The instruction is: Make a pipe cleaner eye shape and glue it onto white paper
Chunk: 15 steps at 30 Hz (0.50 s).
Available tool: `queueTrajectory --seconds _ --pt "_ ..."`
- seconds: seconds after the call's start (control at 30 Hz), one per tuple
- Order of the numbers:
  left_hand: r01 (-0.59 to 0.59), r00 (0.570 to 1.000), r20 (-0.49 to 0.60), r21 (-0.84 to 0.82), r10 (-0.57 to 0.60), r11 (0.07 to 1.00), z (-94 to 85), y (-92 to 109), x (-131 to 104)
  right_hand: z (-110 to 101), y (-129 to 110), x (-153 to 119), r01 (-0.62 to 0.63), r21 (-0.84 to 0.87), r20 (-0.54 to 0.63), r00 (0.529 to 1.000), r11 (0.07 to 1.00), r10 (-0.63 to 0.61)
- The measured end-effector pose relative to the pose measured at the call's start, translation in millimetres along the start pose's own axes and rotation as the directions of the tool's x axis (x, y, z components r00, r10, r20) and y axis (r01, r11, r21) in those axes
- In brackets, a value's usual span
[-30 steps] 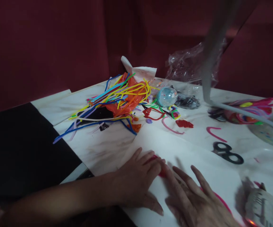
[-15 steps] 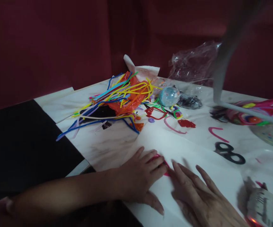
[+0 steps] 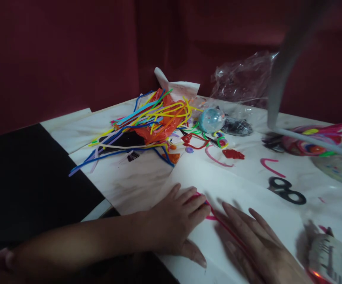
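Observation:
My left hand (image 3: 183, 221) lies flat, fingers spread, on a sheet of white paper (image 3: 185, 175). Beneath its fingertips is a bent pink pipe cleaner (image 3: 211, 217), partly covered. From there a pink-red strand runs down to the right, under or beside my right hand (image 3: 254, 236). That hand has its fingers stretched out, apart from the left one. Whether its thumb touches the strand is hidden.
Colourful pipe cleaners (image 3: 159, 114) lie in a heap at the back, beside a clear ball (image 3: 211, 120). To the right are black-handled scissors (image 3: 288, 191), a curved pink piece (image 3: 273, 167), a glowing jar (image 3: 332, 256) and a white stand (image 3: 316, 140). A crinkled plastic bag (image 3: 242, 77) stands behind.
My right hand has shifted slightly right and down, away from the left hand. More of the pink-red strand shows between them. My left hand stays in place.

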<state>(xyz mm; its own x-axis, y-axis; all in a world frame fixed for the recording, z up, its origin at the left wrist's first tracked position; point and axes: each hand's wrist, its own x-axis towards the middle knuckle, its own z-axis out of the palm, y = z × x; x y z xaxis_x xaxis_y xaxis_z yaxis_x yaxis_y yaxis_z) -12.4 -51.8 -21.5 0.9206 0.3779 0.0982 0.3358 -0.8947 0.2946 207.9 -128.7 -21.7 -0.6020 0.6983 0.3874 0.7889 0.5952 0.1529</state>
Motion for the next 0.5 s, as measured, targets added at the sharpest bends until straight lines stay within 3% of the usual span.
queueTrajectory --seconds 0.27,0.5 --pt "0.029 0.999 0.015 -0.06 -0.028 0.998 -3.2 0 -1 5 -5 4 0.029 -0.058 0.027 0.999 0.998 -0.027" --pt "0.032 0.998 0.055 -0.077 -0.028 0.997 -2.8 -2 -1 1 7 -33 -0.128 0.146 -0.112 0.983 0.981 0.145"
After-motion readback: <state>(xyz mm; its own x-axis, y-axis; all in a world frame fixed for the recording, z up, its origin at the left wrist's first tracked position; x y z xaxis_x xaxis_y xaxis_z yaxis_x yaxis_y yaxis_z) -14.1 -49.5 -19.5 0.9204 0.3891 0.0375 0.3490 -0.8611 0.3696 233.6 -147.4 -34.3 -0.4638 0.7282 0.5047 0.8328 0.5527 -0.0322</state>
